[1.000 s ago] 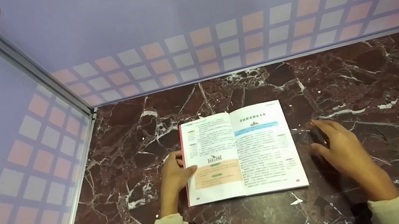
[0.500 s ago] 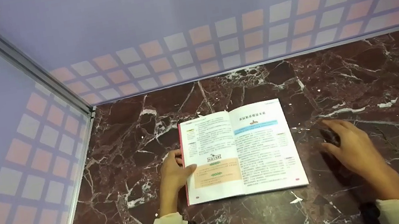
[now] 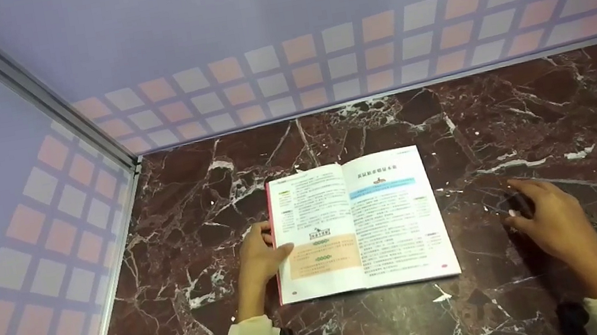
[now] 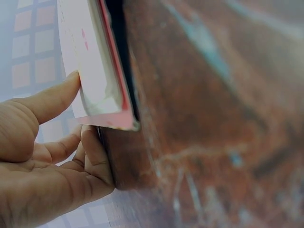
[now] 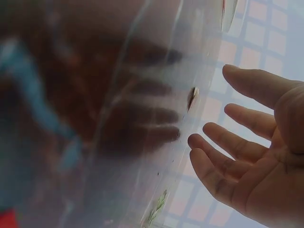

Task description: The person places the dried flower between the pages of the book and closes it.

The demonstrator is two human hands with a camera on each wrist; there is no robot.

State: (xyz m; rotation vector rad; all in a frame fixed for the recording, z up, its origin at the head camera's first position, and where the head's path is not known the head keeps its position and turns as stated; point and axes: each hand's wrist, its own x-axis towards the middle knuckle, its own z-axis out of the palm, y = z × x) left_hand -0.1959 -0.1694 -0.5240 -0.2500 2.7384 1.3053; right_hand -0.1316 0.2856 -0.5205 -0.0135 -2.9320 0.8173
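An open book (image 3: 389, 228) with printed pages and a red cover edge lies flat on the dark marbled table. At its left edge, my left hand (image 3: 258, 261) holds the book, the thumb on the left page. In the left wrist view, the thumb (image 4: 57, 97) presses the pages while curled fingers sit by the underside of the pink-red cover (image 4: 116, 119). My right hand (image 3: 562, 221) is apart from the book, over the table to its right. Its fingers (image 5: 232, 140) are relaxed and spread, holding nothing in the right wrist view.
Purple partition walls (image 3: 275, 21) with pink and white squares close off the back and left of the table (image 3: 533, 100). A small brownish scrap (image 5: 192, 99) and a green sprig (image 5: 156, 207) appear near my right hand.
My right hand has moved steadily to the right, farther from the book. The left hand keeps its hold at the left edge, and the same pages stay open.
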